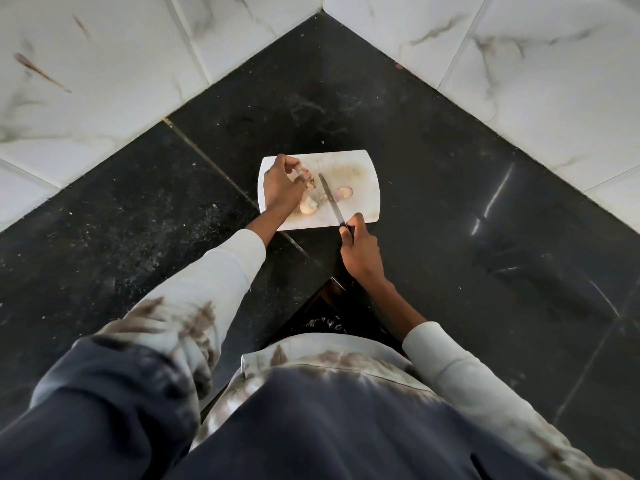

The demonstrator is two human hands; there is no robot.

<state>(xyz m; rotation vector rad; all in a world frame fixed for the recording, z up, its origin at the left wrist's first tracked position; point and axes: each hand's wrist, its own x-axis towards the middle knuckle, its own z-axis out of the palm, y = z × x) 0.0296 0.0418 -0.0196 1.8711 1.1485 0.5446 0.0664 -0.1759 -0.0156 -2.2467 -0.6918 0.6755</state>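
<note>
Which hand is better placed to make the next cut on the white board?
Right. The right hand grips the knife, its blade over the cutting board beside the slices; the left hand pinches a pale piece.

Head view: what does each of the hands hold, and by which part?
The right hand grips the knife by its handle, blade over the cutting board. The left hand pinches a pale scrap; by which part cannot be told.

Knife (pixel 331 199): thin blade, our right hand (pixel 360 252) grips the handle, tip pointing away across the board (pixel 367 210). Pale peeled onion (pixel 308 206) sits left of the blade. Our left hand (pixel 281 188) pinches the peel (pixel 307 174). Pinkish slice (pixel 345 192) lies right of the blade.
</note>
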